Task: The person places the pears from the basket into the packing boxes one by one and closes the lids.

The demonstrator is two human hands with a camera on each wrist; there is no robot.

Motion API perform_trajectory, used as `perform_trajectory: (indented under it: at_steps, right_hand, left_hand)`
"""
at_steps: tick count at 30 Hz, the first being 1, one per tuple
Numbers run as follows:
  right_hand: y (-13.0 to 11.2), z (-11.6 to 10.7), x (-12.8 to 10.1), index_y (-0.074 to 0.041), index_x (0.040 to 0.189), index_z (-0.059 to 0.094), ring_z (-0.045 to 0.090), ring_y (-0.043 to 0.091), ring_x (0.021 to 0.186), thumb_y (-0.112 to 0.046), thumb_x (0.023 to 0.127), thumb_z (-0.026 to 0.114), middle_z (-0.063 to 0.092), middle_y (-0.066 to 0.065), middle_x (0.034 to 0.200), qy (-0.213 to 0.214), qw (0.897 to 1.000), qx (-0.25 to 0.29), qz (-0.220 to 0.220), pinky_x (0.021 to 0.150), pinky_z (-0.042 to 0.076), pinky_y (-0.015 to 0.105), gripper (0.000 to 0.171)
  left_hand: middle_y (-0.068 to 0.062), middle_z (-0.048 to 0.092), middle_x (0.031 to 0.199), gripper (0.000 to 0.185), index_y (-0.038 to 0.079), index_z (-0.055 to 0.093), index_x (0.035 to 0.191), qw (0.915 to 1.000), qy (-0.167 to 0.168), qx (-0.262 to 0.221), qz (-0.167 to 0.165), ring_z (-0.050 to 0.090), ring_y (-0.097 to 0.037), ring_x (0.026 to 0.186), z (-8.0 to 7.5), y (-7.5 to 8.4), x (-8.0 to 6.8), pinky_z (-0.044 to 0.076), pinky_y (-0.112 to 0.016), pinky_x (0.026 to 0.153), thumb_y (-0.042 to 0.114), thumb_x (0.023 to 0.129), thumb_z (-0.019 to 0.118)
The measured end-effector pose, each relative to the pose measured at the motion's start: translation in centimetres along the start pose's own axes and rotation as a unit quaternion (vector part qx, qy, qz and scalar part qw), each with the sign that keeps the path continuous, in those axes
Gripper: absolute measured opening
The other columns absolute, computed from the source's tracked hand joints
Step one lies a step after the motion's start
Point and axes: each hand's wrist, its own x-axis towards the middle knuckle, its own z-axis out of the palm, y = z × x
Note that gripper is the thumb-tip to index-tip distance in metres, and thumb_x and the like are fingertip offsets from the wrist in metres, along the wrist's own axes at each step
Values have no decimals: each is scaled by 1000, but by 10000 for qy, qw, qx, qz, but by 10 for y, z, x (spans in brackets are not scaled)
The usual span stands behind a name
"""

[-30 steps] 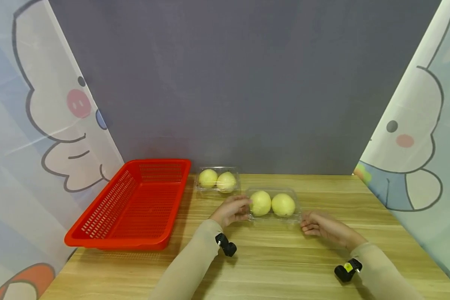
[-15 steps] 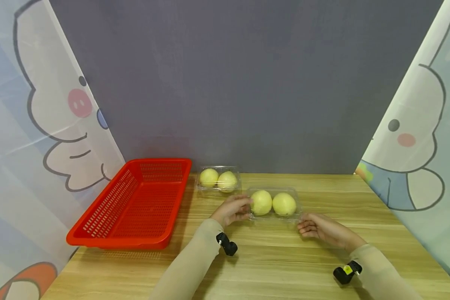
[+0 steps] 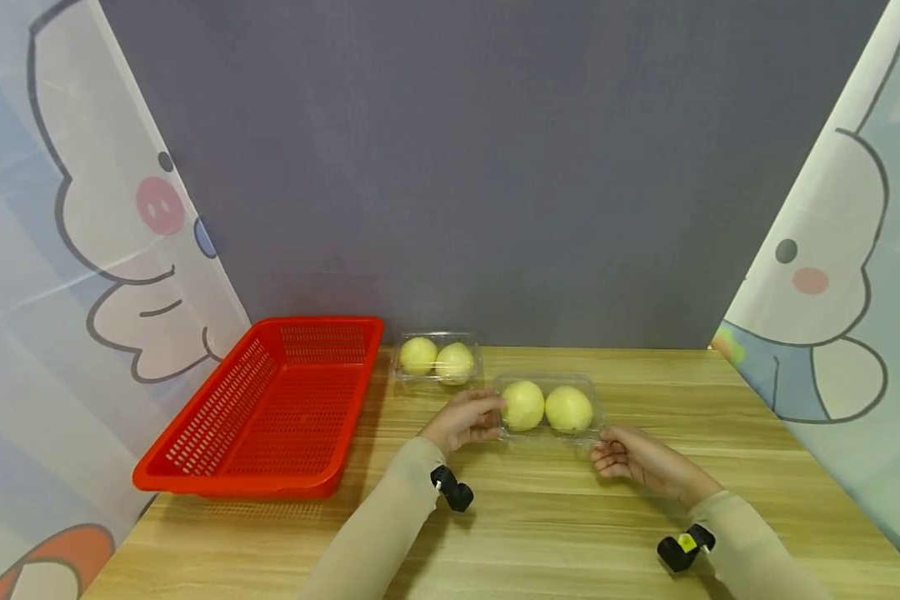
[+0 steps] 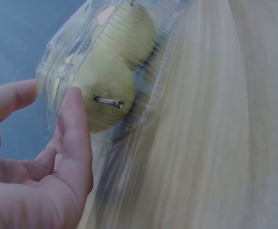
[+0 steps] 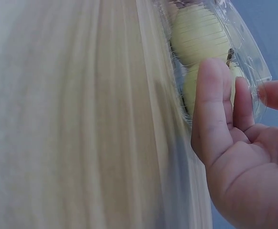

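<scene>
- Pears, two of them, are enclosed in the near clamshell box (image 3: pixel 548 407), which rests on the surface (image 3: pixel 540 517) right of centre, just near and right of a second clamshell box (image 3: pixel 437 359) that also holds two pears.
- At the near box's left end, the left hand (image 3: pixel 461 421) is set with thumb and fingers curled round the end wall; in the left wrist view, fingers (image 4: pixel 77 124) are pressed flat to the clear lid over the left pear (image 4: pixel 98 90), so this grip is judged closed on the box.
- At the right end, the right hand (image 3: pixel 633 457) is brought up with fingers loosely bent; in the right wrist view, fingertips (image 5: pixel 212 95) lie at the box's edge by the right pear (image 5: pixel 200 36), but whether a firm hold is made cannot be told.
- For a good lift, an even hold at both ends is advised, with pressure kept on the stiffer rim and base rather than on the thin lid, which is judged likely to buckle or pop open.
- Level carriage is recommended, since round fruit is likely to roll and shift the weight to one end.
- Clearance is to be minded on the left: the red basket (image 3: pixel 270 412) stands well apart to the left, its rim raised above the surface.
</scene>
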Motion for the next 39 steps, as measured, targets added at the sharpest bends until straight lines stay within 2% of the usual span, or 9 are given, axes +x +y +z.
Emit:
perform_trajectory:
  at_steps: [4, 8, 10, 16, 18, 21, 24, 33, 39]
  right_hand:
    - [0, 0, 0, 3, 104, 57, 65, 13, 88, -15, 106, 36, 65, 8, 97, 57, 10000, -24, 41, 82, 57, 28, 27]
    - [0, 1, -1, 3, 105, 56, 65, 14, 88, -15, 107, 35, 64, 10, 98, 16, 10000, -22, 52, 82, 57, 29, 27]
    - [0, 2, -1, 4, 106, 55, 65, 15, 89, -16, 107, 35, 64, 10, 99, 4, 10000, -37, 47, 82, 57, 29, 28]
    - [-1, 2, -1, 6, 108, 54, 65, 15, 90, -17, 107, 36, 64, 11, 100, 15, 10000, -71, 50, 83, 57, 29, 29]
    - [-1, 2, -2, 7, 108, 54, 65, 15, 90, -17, 107, 36, 63, 11, 101, 9, 10000, -71, 45, 83, 57, 30, 30]
    - [-1, 1, -2, 7, 109, 54, 65, 16, 90, -17, 107, 37, 63, 12, 101, 12, 10000, -56, 61, 84, 57, 30, 30]
    - [-1, 1, -1, 7, 108, 55, 65, 15, 90, -17, 107, 37, 64, 11, 100, 16, 9999, -32, 101, 84, 57, 30, 30]
    - [-1, 1, -1, 6, 108, 56, 66, 14, 89, -17, 107, 36, 65, 10, 99, -46, 9999, -60, 89, 83, 57, 29, 31]
    - [-1, 1, 0, 6, 108, 57, 66, 14, 88, -18, 107, 37, 65, 10, 98, 31, 9998, -96, 141, 82, 57, 29, 31]
  left_hand:
    - [-11, 53, 112, 64, 3, 43, 147, 9998, -98, 165, 43, 52, -17, 86, 0, -1, -4, 58, -34, 82, 31, 96, 70]
    - [-16, 50, 123, 66, 3, 41, 148, 9990, -178, 400, 71, 53, -20, 91, 0, -3, -8, 58, -34, 79, 36, 97, 66]
    - [-16, 50, 120, 62, 1, 41, 144, 9988, -218, 441, 89, 53, -21, 91, 0, -4, -11, 59, -34, 78, 35, 98, 64]
    - [-9, 53, 97, 33, -1, 53, 121, 9971, -437, 604, 141, 57, -19, 83, -2, -4, -19, 59, -35, 78, 20, 95, 57]
    - [-10, 54, 101, 35, -1, 52, 124, 9967, -467, 656, 108, 57, -20, 85, -2, -5, -23, 59, -35, 78, 18, 95, 57]
    - [-15, 55, 112, 48, -2, 46, 137, 9968, -457, 658, 33, 58, -22, 89, -2, -6, -28, 58, -35, 80, 18, 95, 60]
    - [-17, 56, 116, 58, -3, 41, 143, 9969, -435, 656, 14, 59, -23, 90, -1, -8, -32, 58, -35, 79, 16, 92, 62]
    - [-13, 58, 101, 41, -1, 45, 131, 9986, -320, 408, 66, 59, -20, 83, 6, -10, -34, 57, -31, 76, 16, 96, 59]
    - [-11, 58, 95, 37, -3, 46, 127, 9996, -181, 222, 77, 59, -18, 78, 11, -14, -34, 56, -27, 72, 12, 97, 58]
